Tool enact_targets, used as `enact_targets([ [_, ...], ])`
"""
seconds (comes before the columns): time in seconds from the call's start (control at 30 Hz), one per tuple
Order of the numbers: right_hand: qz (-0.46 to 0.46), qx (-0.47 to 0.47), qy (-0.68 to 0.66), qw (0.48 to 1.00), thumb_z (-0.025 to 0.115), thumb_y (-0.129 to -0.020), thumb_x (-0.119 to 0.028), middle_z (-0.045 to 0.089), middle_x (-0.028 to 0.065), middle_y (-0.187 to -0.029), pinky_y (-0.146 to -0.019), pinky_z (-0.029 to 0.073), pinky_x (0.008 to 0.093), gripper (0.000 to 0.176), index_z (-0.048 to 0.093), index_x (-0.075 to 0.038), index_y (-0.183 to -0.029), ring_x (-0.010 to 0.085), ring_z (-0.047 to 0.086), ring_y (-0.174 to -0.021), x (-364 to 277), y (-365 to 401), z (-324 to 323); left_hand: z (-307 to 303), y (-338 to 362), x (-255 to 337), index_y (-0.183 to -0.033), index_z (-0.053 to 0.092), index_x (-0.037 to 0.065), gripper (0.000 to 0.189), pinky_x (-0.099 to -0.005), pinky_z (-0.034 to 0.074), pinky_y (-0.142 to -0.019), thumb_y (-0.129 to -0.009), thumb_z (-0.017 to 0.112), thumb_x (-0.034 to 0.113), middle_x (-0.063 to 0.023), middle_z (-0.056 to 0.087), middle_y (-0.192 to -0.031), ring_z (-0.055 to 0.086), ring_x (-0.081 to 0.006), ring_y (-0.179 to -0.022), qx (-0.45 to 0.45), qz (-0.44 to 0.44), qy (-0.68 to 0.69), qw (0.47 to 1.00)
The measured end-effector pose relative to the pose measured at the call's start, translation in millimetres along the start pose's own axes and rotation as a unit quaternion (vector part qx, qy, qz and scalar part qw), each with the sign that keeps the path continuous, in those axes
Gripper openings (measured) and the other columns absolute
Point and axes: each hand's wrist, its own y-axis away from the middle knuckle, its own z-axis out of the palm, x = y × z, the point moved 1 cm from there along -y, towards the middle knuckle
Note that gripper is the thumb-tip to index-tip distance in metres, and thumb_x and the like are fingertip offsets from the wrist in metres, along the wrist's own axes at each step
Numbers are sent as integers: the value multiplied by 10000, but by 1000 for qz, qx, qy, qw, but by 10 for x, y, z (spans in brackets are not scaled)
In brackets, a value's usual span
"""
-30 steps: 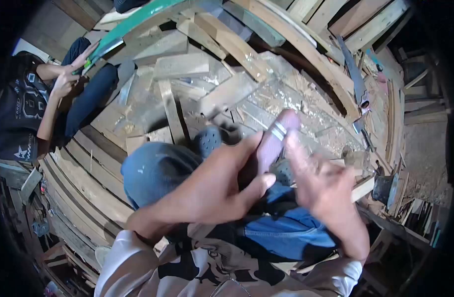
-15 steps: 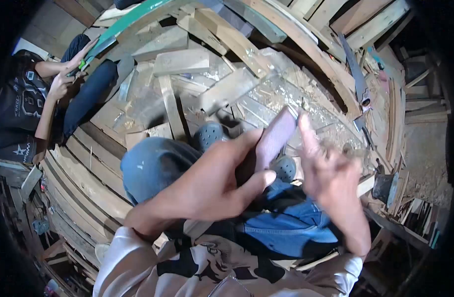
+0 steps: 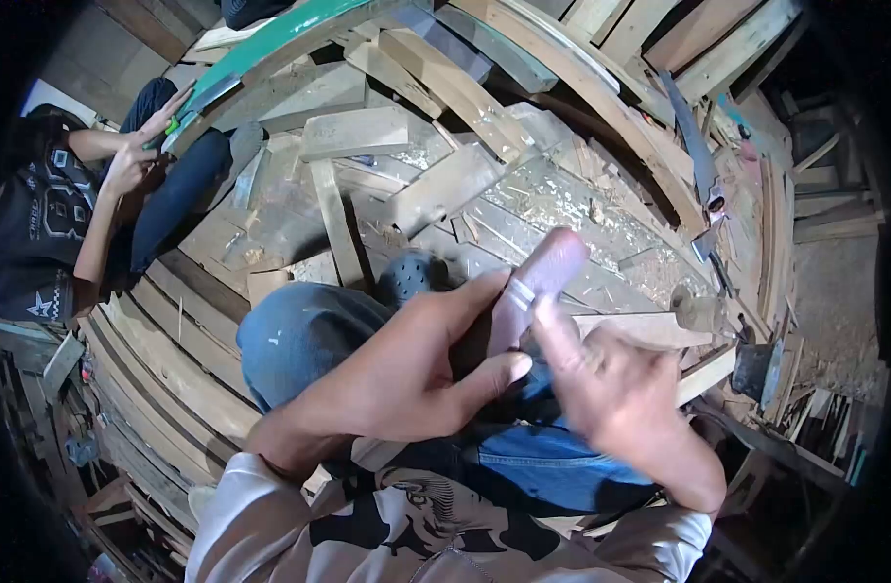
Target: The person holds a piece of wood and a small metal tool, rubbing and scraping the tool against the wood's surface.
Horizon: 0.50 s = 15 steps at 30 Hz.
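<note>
Your left hand point(image 3: 406, 364) is wrapped round the lower end of the purplish piece point(image 3: 552, 267), tilted up above your jeans point(image 3: 552, 462). Your right hand point(image 3: 615, 394) has its index finger out at the pale band point(image 3: 521, 293), other fingers curled; whether they grip anything, I can't tell.

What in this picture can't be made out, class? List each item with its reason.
All in the head view:
- Left hand's far fingers: behind the purplish block.
- Anything in the right hand: blurred, fingers curled.
- Dark item: cut off by the top edge.
- Clutter, lower left: too small, dim.
</note>
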Motion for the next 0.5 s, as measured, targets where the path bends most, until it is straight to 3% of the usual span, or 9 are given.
enact_targets([
  [0.03, -54, -3, -14, 998, 650, -780, -144, 539, 60, -687, -361, 418, 336, 683, 524, -248, -1443, 171, 569, -466, -51, 47, 9, -6, -12, 6, -1398, 432, -68, 609, -279, 416, -976, -885, 723, 85, -89, 631, -1168, 534, -113, -1097, 0, 1, -2, 1000],
  [0.07, -38, -5, 15, 999, 651, -765, -130, 542, 66, -675, -379, 434, 344, 706, 517, -256, -1446, 165, 543, -433, 33, 33, 2, -2, -27, -3, -1396, 434, -68, 603, -278, 418, -972, -888, 720, 86, -86, 632, -1159, 536, -111, -1091, 1, -8, -20, 1000],
  [0.1, 27, -25, 67, 997, 664, -794, -104, 549, 59, -669, -393, 440, 344, 682, 519, -251, -1444, 154, 512, -419, 148, -3, 10, 18, -29, -23, -1394, 436, -68, 597, -277, 420, -967, -890, 716, 87, -84, 634, -1150, 538, -108, -1084, 1, -20, -35, 999],
  [0.17, 91, 56, 28, 994, 690, -834, -101, 559, 61, -657, -387, 430, 348, 650, 513, -224, -1448, 166, 495, -409, 334, -23, -16, 26, -36, 36, -1402, 430, -67, 603, -276, 432, -948, -900, 717, 106, -75, 637, -1115, 550, -116, -1057, -4, -2, -37, 999],
  [0.2, 121, 40, 3, 992, 721, -847, -98, 568, 75, -651, -403, 425, 350, 651, 500, -175, -1455, 185, 509, -424, 303, 6, -62, 20, -23, 53, -1406, 427, -65, 611, -280, 436, -940, -902, 720, 118, -72, 636, -1103, 555, -121, -1047, 22, 21, -12, 999],
  [0.27, 110, 57, -52, 991, 727, -838, -88, 565, 79, -645, -419, 428, 349, 666, 492, -152, -1459, 187, 513, -433, 280, 27, -91, 25, -18, 105, -1425, 411, -61, 649, -290, 436, -950, -901, 734, 146, -81, 628, -1125, 560, -132, -1062, 57, -4, 66, 996],
  [0.43, 94, 66, -147, 982, 726, -828, -51, 620, 125, -699, -487, 467, 355, 691, 459, -52, -1466, 215, 541, -471, 242, 54, -147, 40, -68, 71, -1447, 403, -47, 614, -283, 417, -987, -928, 684, 121, -102, 621, -1195, 545, -123, -1108, 37, 47, 12, 998],
  [0.47, 109, 52, -180, 976, 713, -843, -59, 687, 207, -836, -502, 478, 335, 694, 421, 12, -1469, 210, 569, -491, 225, 31, -188, 48, -80, 40, -1451, 387, -33, 605, -280, 454, -873, -936, 664, 119, -121, 638, -1099, 553, -107, -980, 25, 75, -20, 997],
  [0.5, 112, 52, -180, 976, 713, -843, -59, 687, 207, -836, -502, 478, 335, 694, 421, 12, -1469, 210, 569, -491, 226, 30, -192, 59, -97, -3, -1456, 370, -19, 596, -277, 491, -758, -944, 643, 117, -141, 655, -1004, 561, -92, -852, 13, 102, -50, 993],
])
